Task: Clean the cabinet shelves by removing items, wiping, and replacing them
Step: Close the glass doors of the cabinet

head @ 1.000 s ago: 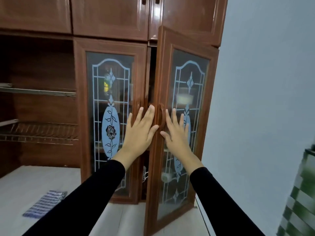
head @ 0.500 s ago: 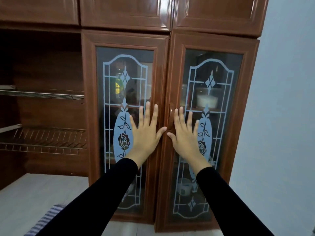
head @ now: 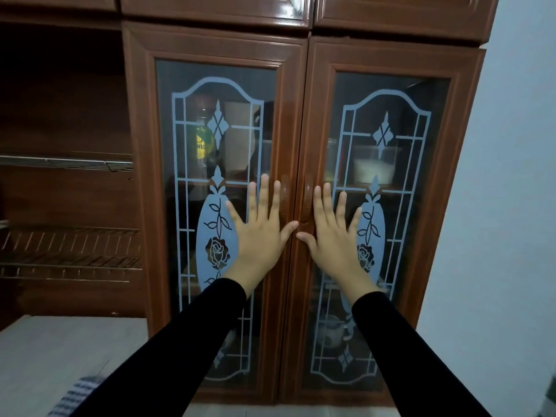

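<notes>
A brown wooden cabinet has two glass doors with frosted rose patterns, both closed. My left hand (head: 261,233) lies flat with spread fingers on the left door (head: 141,176), beside its handle (head: 285,188). My right hand (head: 334,236) lies flat the same way on the right door (head: 463,176), beside its handle (head: 307,191). Behind the glass I make out a yellow-labelled jar (head: 204,142), a white bowl (head: 373,171) on the upper shelf and a mug (head: 332,331) lower down. A blue-and-white checked cloth (head: 76,397) lies on the counter at bottom left.
An open section to the left holds wire dish racks (head: 69,254) and a metal rail (head: 66,163). A pale countertop (head: 60,341) runs below it. A plain light wall (head: 511,206) borders the cabinet on the right. Closed upper cupboards (head: 216,7) sit above.
The right door stood ajar a second ago and is now closed flush with the left one. Both hands stay flat on the doors, and the view has shifted to face them squarely.
</notes>
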Available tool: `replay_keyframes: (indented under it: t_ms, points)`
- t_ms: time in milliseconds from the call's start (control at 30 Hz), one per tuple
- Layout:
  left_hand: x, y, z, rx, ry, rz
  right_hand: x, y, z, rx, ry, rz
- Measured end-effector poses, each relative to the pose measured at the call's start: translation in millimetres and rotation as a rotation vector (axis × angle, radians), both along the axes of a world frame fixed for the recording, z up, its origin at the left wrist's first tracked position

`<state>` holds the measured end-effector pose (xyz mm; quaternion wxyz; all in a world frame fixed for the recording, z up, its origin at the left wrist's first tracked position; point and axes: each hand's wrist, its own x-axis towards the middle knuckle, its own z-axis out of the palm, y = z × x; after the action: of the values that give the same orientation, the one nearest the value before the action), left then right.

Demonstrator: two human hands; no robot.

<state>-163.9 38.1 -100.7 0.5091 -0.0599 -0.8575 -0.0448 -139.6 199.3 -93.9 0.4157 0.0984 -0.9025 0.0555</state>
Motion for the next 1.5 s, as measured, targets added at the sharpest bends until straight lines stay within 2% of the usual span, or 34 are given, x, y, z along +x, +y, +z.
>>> replay_keyframes:
  t_ms: [267,400,567,700,867,1033,1333,1500]
  points:
    - [13,-7,-1,-0.043,-0.058,-0.060,15,-11,-7,-0.069,0.027,-0.062]
    - [29,-15,-18,-0.069,-0.088,-0.114,31,-18,-24,-0.111,-0.019,-0.064]
    - [59,-23,-47,0.004,-0.355,-0.199,59,-23,-47,-0.156,-0.183,-0.093]
    - [97,-35,-69,0.021,-0.614,-0.150,92,-28,-67,-0.183,-0.318,-0.108]
    - [153,-49,-101,0.069,-0.809,-0.106,143,-33,-96,-0.171,-0.427,-0.020]
    - [228,-62,-136,0.052,-0.800,-0.105,210,-40,-132,-0.123,-0.499,-0.003]
    - [380,-90,-217,0.097,-1.044,-0.034,340,-68,-216,0.019,-0.767,0.117]
    - [442,-120,-242,0.173,-1.092,0.040,398,-92,-253,0.057,-0.879,0.156]
